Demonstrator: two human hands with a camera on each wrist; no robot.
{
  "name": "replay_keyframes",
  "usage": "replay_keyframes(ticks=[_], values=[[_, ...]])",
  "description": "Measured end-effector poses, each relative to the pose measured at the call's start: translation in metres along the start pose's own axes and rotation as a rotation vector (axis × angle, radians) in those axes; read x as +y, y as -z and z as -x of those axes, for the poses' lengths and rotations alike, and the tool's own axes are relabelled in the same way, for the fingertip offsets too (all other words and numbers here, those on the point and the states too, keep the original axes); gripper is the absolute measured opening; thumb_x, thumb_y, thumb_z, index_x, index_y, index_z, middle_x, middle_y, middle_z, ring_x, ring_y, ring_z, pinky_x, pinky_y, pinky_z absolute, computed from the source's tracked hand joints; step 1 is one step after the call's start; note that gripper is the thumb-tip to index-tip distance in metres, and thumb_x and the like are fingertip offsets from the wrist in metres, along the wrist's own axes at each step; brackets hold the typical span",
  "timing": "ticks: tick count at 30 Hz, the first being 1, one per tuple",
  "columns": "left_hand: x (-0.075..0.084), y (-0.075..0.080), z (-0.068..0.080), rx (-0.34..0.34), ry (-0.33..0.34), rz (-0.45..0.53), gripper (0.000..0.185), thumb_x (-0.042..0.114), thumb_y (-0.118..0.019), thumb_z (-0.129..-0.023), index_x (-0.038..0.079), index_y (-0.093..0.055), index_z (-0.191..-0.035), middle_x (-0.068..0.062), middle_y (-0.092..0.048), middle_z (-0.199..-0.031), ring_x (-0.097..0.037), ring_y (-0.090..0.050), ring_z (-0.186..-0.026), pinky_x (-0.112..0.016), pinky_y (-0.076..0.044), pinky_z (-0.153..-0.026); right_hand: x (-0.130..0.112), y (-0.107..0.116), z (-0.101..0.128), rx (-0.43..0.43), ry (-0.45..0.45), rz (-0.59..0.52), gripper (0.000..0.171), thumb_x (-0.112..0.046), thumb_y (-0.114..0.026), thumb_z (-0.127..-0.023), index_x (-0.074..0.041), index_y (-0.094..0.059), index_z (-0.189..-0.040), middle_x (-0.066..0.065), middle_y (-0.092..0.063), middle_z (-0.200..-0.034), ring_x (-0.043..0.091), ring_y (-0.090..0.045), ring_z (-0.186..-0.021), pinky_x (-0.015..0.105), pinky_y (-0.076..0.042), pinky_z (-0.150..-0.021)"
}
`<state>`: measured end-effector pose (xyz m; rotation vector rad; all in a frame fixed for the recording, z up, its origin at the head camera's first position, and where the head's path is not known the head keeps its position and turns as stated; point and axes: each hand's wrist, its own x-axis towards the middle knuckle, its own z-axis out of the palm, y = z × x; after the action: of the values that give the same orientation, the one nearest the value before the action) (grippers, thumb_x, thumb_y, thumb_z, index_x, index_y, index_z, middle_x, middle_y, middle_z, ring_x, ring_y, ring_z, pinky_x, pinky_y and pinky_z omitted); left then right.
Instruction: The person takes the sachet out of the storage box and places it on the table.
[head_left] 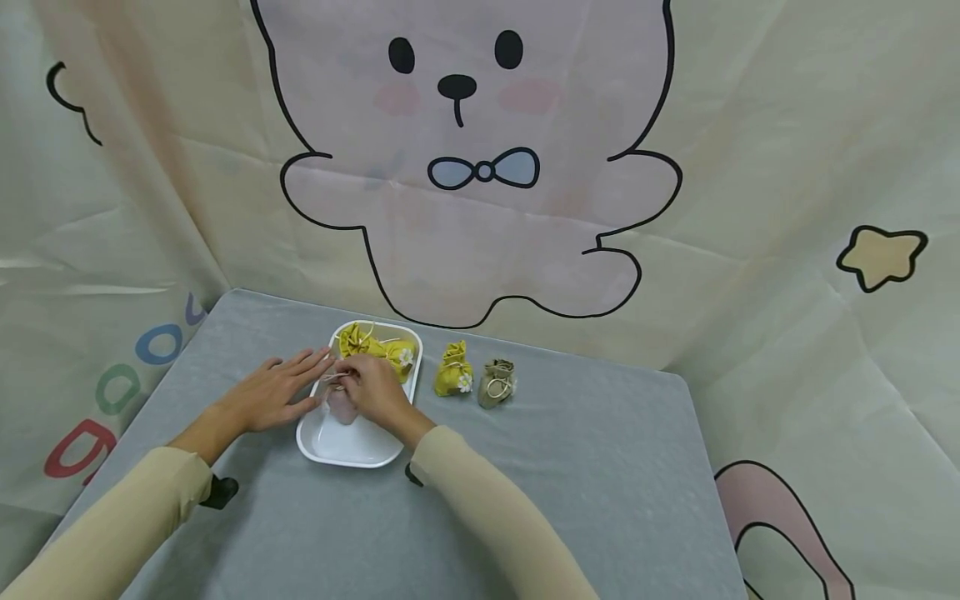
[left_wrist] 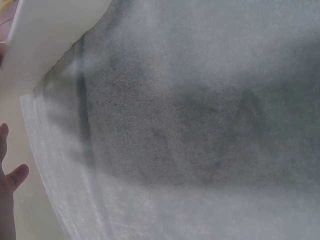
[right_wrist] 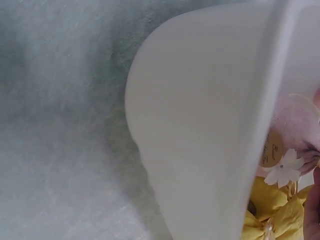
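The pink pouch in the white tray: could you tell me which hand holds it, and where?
The right hand grips the pink pouch near its drawstring top, over the tray; the left hand lies open beside it.

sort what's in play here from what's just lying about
In play:
left hand
right hand
pink pouch, in the right hand's grip
white tray
yellow pouches in tray

Lying about:
yellow pouch on table
beige pouch
grey table

Both arms wear close-fitting beige sleeves (head_left: pixel 135 517) ending at the wrists, hands bare.
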<state>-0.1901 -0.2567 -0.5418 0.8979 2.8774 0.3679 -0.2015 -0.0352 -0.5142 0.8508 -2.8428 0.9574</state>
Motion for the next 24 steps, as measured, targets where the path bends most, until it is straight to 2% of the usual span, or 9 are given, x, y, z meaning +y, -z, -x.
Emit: replay_keyframes(ticks=[11, 18, 24], values=[[0.000, 0.001, 0.001, -0.007, 0.008, -0.005, 0.069, 0.046, -0.051, -0.101, 0.007, -0.034, -0.155, -0.015, -0.031, -0.160, -0.040, -0.031, -0.144, -0.068, -0.032, -0.103, -0.002, 0.012, 0.006, 0.016, 0.101, 0.026, 0.016, -0.012, -0.067, -0.096, -0.011, -0.075, -0.109, -0.002, -0.072, -0.110, 0.006, -0.066, -0.105, 0.016, -0.046, -0.093], [0.000, 0.002, 0.002, -0.006, 0.008, -0.005, 0.069, 0.044, -0.052, -0.100, 0.006, -0.034, -0.155, -0.017, -0.030, -0.160, -0.041, -0.031, -0.144, -0.069, -0.032, -0.103, -0.003, 0.023, 0.011, 0.074, 0.159, 0.051, 0.013, -0.011, -0.067, -0.095, -0.010, -0.075, -0.106, -0.001, -0.073, -0.108, 0.009, -0.067, -0.104, 0.018, -0.047, -0.094], [0.000, 0.001, 0.001, -0.030, 0.019, -0.010, 0.070, 0.044, -0.052, -0.100, 0.007, -0.032, -0.156, -0.017, -0.028, -0.161, -0.042, -0.029, -0.145, -0.070, -0.031, -0.103, 0.003, 0.033, 0.020, 0.093, 0.178, 0.051, 0.017, -0.012, -0.066, -0.096, -0.009, -0.074, -0.111, 0.000, -0.072, -0.115, 0.010, -0.065, -0.112, 0.019, -0.044, -0.099]])
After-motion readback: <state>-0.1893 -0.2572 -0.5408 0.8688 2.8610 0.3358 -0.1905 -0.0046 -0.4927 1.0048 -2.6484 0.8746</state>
